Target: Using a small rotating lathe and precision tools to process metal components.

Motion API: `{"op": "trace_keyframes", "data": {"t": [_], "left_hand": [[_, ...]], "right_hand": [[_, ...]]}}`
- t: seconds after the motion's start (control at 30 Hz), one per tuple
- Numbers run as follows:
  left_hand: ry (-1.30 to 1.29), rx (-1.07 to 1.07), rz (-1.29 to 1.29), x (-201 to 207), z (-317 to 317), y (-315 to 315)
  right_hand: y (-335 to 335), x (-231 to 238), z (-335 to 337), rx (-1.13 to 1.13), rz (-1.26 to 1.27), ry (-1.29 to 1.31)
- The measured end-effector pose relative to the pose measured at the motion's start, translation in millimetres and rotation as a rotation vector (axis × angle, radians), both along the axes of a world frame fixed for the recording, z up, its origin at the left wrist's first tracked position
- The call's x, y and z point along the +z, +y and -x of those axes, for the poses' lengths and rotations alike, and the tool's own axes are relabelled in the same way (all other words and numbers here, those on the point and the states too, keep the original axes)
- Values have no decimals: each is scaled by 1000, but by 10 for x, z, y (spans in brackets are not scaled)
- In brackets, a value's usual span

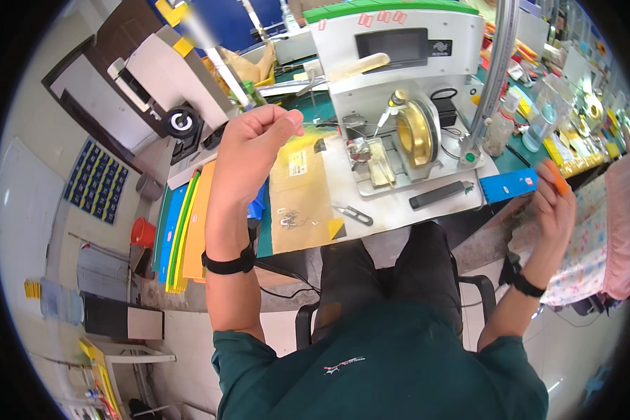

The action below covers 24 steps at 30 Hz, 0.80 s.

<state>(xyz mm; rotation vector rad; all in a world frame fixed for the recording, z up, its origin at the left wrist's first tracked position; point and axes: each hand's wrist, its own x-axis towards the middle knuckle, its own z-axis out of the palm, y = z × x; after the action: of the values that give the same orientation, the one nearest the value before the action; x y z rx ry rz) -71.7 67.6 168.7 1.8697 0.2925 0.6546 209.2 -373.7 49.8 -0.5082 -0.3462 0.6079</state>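
Observation:
My left hand is raised over the left part of the bench, thumb and fingers pinched together. A thin wire-like line runs near its fingertips toward the machine; whether they hold it, I cannot make out. Out to the right, my right hand has its fingers bent around a small orange thing whose kind does not show. Beside its fingertips is a blue strip. Between the hands stands a white machine with a gold wheel and a small clamp fixture.
A brown sheet with several small metal wire pieces lies on the bench. A small cutter and a dark grey bar-shaped tool lie near the front edge. Clear bottles stand at right, with a metal post nearby.

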Motion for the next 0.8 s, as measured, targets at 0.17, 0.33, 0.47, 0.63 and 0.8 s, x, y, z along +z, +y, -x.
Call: {"op": "trace_keyframes", "data": {"t": [0.17,0.33,0.47,0.63,0.8], "left_hand": [[19,66,-12,19,127,88],[49,122,8,59,9,91],[28,-30,-75,158,-197,-601],[11,-116,-98,276,-34,-1351],[-61,-1136,28,553,374,-1278]], "right_hand": [[-1364,-724,-278,-130,-282,-35],[-1823,-496,331,-1169,314,-182],[-165,194,1298,-941,874,-439],[1052,831,1813,-34,413,-606],[433,912,1784,538,-299,-334]]}}
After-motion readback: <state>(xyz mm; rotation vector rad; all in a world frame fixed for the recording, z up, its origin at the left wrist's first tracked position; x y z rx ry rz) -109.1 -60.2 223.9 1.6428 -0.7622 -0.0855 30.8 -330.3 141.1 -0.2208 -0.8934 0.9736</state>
